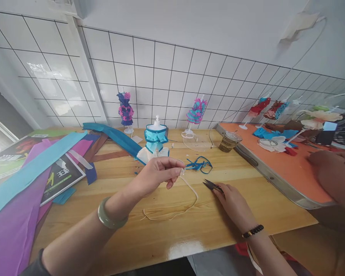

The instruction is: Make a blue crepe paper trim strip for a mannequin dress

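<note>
My left hand (159,174) is raised over the middle of the wooden table, thumb and forefinger pinched on a thin cream cord (196,195). The cord hangs from the fingertips and curves across the tabletop towards me. A tiny pale bit shows at the pinch, too small to name. Lower on the right, my right hand (234,199) grips black thread snips (210,185), whose pointed blades face left and look parted. Behind my left hand stands a small white dress form wearing a turquoise ruffled dress (155,137), partly hidden by that hand. Between the hands, farther back, lies a tangle of blue strips (200,165).
Coloured paper strips (34,172) and a magazine (63,178) cover the left side. Two dressed mini forms (125,109) (197,111) stand by the tiled wall. A brown cup (230,142) sits beside an orange table (264,165), where another person's arm (333,172) reaches in.
</note>
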`<state>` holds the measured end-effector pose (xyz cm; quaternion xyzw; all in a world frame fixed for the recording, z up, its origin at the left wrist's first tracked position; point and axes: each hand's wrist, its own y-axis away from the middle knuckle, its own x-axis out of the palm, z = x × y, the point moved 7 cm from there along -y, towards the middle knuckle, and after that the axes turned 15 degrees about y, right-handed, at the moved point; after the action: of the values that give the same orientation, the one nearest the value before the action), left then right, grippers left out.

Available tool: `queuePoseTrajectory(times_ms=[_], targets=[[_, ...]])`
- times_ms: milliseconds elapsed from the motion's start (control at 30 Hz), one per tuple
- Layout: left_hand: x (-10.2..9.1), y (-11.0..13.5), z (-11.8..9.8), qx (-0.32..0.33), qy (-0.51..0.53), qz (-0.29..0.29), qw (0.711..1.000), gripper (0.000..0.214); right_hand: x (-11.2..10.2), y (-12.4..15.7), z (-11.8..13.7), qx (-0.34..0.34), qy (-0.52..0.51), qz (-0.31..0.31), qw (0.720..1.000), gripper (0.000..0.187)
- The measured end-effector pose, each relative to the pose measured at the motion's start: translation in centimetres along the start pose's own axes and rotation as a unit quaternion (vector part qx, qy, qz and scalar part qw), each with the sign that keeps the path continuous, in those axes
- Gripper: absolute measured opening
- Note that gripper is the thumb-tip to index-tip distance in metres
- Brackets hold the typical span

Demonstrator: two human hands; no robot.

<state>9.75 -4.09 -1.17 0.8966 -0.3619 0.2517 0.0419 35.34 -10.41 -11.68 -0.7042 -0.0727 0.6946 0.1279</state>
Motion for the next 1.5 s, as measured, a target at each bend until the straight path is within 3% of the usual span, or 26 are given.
queuePoseTrajectory(times_ms=[67, 133, 267, 400, 533, 800, 1067, 1200, 1300, 1367, 1433, 1500], targets=[[0.0, 0.0, -0.1, -0.001, 0.018, 0.000, 1.000, 0.024, -0.2, 0.2, 0.2, 0.000, 0.041, -0.029, 0.999, 0.029], [0.2, 0.0, -0.4, 0.006, 0.023, 0.000, 1.000, 0.023, -1.8, -0.1, 1.3, 0.004, 0.068, -0.080, 0.994, 0.027], [0.9, -0.1, -1.9, 0.048, 0.022, -0.006, 0.999, 0.016, -8.7, -1.3, 6.5, -0.069, -0.051, -0.218, 0.972, 0.022], [1.6, 0.1, -3.5, 0.092, 0.000, -0.030, 0.995, 0.014, -16.1, -1.7, 12.2, -0.155, -0.094, -0.352, 0.918, 0.024], [1.3, 0.4, -4.5, 0.113, -0.034, -0.059, 0.991, 0.015, -19.5, -1.9, 15.7, -0.227, -0.059, -0.421, 0.876, 0.030], [-0.4, 0.7, -5.9, 0.122, -0.033, -0.091, 0.988, 0.015, -19.8, -3.8, 17.9, -0.264, -0.044, -0.433, 0.861, 0.027], [-1.7, 1.0, -7.4, 0.143, -0.066, -0.134, 0.978, 0.017, -19.4, -7.5, 17.7, -0.196, -0.228, -0.333, 0.894, 0.009], [-3.6, 1.8, -9.6, 0.261, -0.119, -0.224, 0.931, 0.018, -18.1, -9.7, 17.0, -0.121, -0.326, -0.265, 0.899, 0.009], [-4.6, 2.4, -10.9, 0.348, -0.239, -0.293, 0.858, 0.022, -16.9, -10.9, 17.2, -0.109, -0.387, -0.212, 0.891, 0.014], [-4.7, 2.4, -11.2, 0.376, -0.320, -0.309, 0.813, 0.029, -16.3, -11.4, 17.5, -0.128, -0.402, -0.188, 0.887, 0.017], [-4.8, 1.8, -10.9, 0.376, -0.359, -0.293, 0.802, 0.037, -16.0, -11.7, 17.7, -0.148, -0.406, -0.176, 0.884, 0.019], [-5.0, 1.1, -10.4, 0.357, -0.354, -0.259, 0.825, 0.044, -15.8, -11.8, 17.9, -0.161, -0.408, -0.174, 0.882, 0.020]])
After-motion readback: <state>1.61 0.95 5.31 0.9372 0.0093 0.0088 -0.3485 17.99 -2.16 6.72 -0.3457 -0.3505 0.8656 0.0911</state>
